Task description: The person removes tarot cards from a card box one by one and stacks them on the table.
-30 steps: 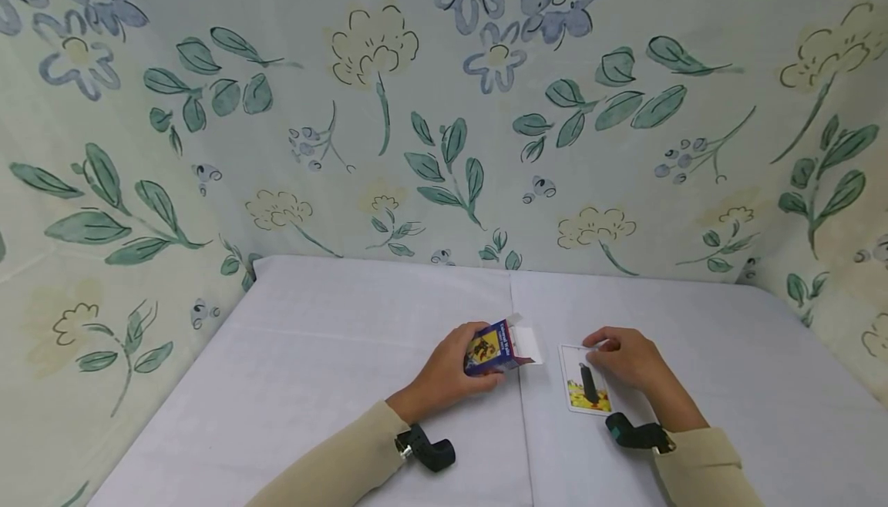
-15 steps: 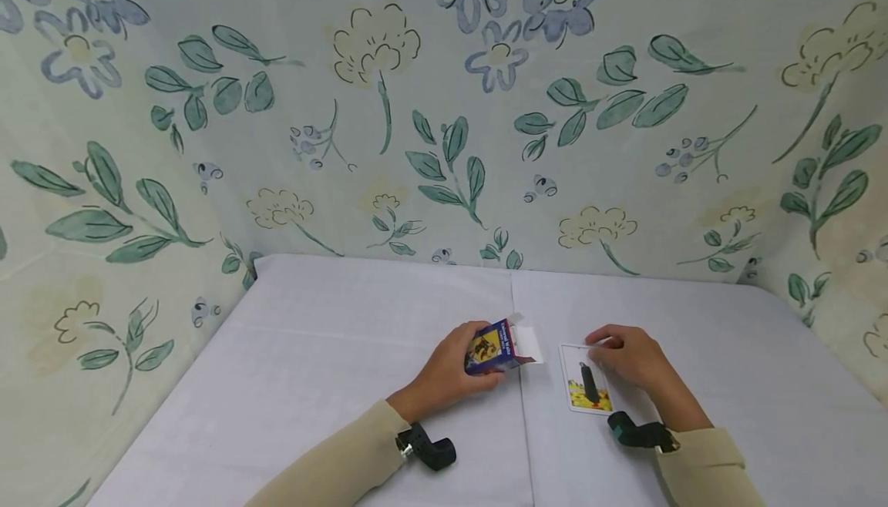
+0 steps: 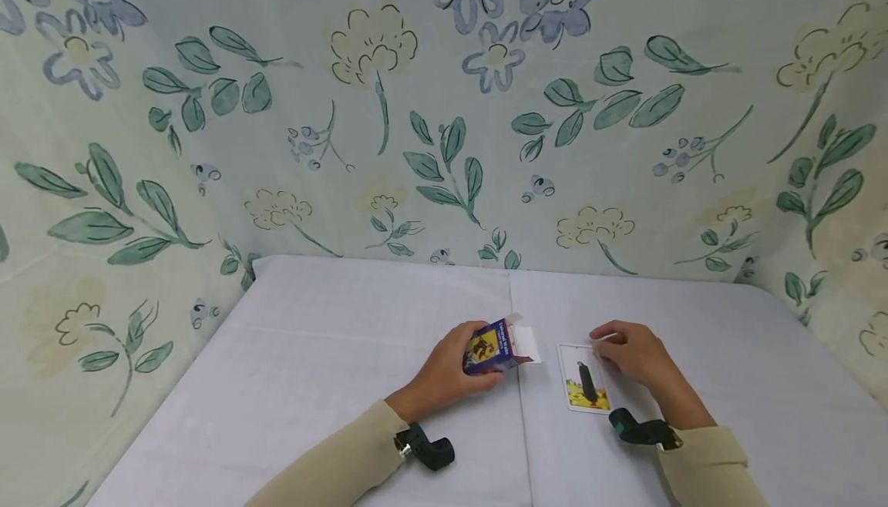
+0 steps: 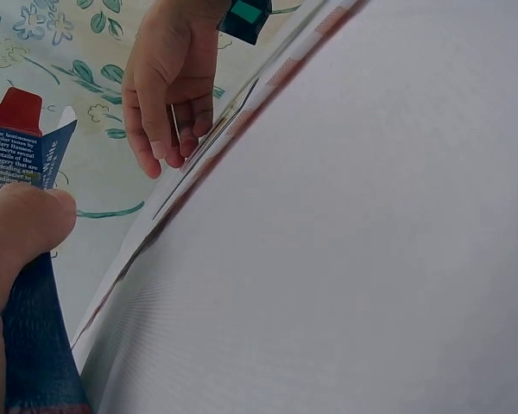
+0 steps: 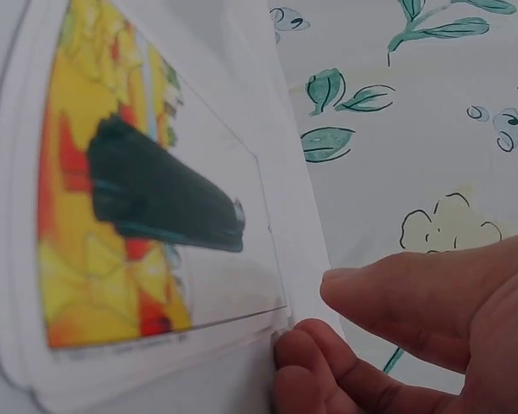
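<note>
My left hand (image 3: 438,374) grips a blue tarot card box (image 3: 487,348) with a picture on its front. The box lies tilted, its open end and white flap pointing right. In the left wrist view, the thumb presses the blue side of the box (image 4: 36,328), and a red flap stands up beyond it. A white-bordered picture card (image 3: 584,378) lies face up on the table, showing a dark upright shape on yellow ground. My right hand (image 3: 637,351) hovers at the card's upper right corner, fingers loosely bent. In the right wrist view, the card's edge looks layered; the fingertips are close to it.
A white cloth (image 3: 333,337) with a centre crease covers the table. Behind and at both sides hangs a floral curtain (image 3: 444,106). Black camera mounts (image 3: 430,449) sit on both wrists.
My right hand has shifted slightly right and up, its thumb and fingers drawing off the card's corner. The left hand and box stay in place.
</note>
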A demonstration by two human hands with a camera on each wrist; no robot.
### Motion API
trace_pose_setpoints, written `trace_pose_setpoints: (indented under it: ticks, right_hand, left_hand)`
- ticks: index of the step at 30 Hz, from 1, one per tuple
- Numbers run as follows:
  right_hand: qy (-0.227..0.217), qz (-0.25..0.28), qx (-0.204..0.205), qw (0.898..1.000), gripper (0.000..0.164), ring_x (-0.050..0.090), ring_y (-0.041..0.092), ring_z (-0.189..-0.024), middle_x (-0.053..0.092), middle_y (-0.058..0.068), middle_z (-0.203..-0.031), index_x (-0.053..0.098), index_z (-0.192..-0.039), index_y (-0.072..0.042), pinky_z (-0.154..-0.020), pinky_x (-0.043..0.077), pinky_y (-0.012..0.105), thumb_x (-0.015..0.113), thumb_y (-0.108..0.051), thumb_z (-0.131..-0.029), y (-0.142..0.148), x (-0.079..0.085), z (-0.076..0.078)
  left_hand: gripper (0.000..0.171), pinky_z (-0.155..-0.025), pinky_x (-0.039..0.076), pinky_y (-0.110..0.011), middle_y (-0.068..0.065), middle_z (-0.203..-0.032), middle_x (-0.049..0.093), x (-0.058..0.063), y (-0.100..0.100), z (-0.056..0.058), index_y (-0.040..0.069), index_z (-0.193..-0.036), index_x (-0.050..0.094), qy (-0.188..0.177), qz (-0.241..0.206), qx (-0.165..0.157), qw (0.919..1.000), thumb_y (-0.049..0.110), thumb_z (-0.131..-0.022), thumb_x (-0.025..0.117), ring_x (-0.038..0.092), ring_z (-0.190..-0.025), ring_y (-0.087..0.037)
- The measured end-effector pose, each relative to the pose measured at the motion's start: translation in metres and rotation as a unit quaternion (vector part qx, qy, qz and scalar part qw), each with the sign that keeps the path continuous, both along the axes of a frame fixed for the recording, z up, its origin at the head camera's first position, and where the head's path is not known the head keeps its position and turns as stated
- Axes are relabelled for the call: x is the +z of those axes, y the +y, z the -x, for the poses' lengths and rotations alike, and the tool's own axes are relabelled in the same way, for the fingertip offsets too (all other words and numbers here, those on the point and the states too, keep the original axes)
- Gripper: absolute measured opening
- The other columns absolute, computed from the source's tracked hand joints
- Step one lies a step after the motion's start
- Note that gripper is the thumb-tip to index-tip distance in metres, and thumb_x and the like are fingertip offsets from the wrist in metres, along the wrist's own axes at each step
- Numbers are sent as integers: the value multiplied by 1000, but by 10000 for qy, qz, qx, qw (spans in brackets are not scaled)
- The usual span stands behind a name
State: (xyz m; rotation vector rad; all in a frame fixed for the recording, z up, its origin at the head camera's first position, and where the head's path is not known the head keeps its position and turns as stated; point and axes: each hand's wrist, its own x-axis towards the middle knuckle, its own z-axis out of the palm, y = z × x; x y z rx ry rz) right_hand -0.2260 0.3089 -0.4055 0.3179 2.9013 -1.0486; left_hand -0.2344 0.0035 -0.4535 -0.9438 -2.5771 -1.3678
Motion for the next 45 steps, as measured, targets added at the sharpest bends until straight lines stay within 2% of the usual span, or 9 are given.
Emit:
trace_pose_setpoints:
  ticks: [5,14,17,25,30,34,45]
  right_hand:
    - [20,19,31,10000,24,56,26,-80,61,20,-101,65,-112,-1,-60,48,23,61,-12,-91,-1,1,0]
    - [242,11,85,9997,26,57,26,-81,61,19,-103,63,-113,-2,-70,54,35,62,-15,-92,-8,9,-2]
    - [465,63,213,9987,26,59,24,-80,63,17,-101,64,-113,-2,-72,54,36,62,-18,-92,-14,12,-3]
    - [1170,54,579,9914,22,60,24,-81,64,10,-96,62,-105,-9,-60,55,36,66,-25,-91,-26,4,6]
    - [1138,316,635,9910,24,60,27,-84,65,13,-98,62,-106,-4,-68,56,37,66,-22,-91,-46,27,-3]
    - [1087,437,764,9902,25,61,28,-86,65,13,-99,62,-109,-1,-71,55,32,66,-19,-91,-60,44,-10]
    - [1052,501,1022,9879,25,60,24,-84,66,11,-97,63,-108,-3,-69,55,32,67,-19,-90,-81,55,-9]
  left_hand:
    - [73,-91,45,-27,1,-127,52,-2,-1,1,15,-140,40,65,17,-5,10000,46,-83,73,49,-106,-9]
    - [73,-93,45,-28,0,-128,52,-2,0,1,15,-140,40,25,15,-13,10000,44,-82,74,49,-107,-9]
    - [73,-94,45,-28,0,-128,52,-2,-1,1,14,-140,40,42,25,-17,10000,42,-82,75,49,-107,-10]
    - [73,-93,45,-27,-1,-127,52,-3,-2,2,13,-140,41,107,9,4,9999,41,-82,75,49,-107,-10]
    - [74,-92,45,-28,-1,-128,52,-5,-1,3,14,-140,40,119,-8,2,9999,42,-81,76,49,-107,-10]
    - [76,-93,45,-28,0,-129,52,-6,0,4,15,-141,40,100,-6,8,9999,44,-81,75,49,-107,-9]
    - [75,-93,45,-28,0,-128,52,-5,-1,3,15,-140,40,153,34,84,9998,46,-81,74,49,-107,-9]
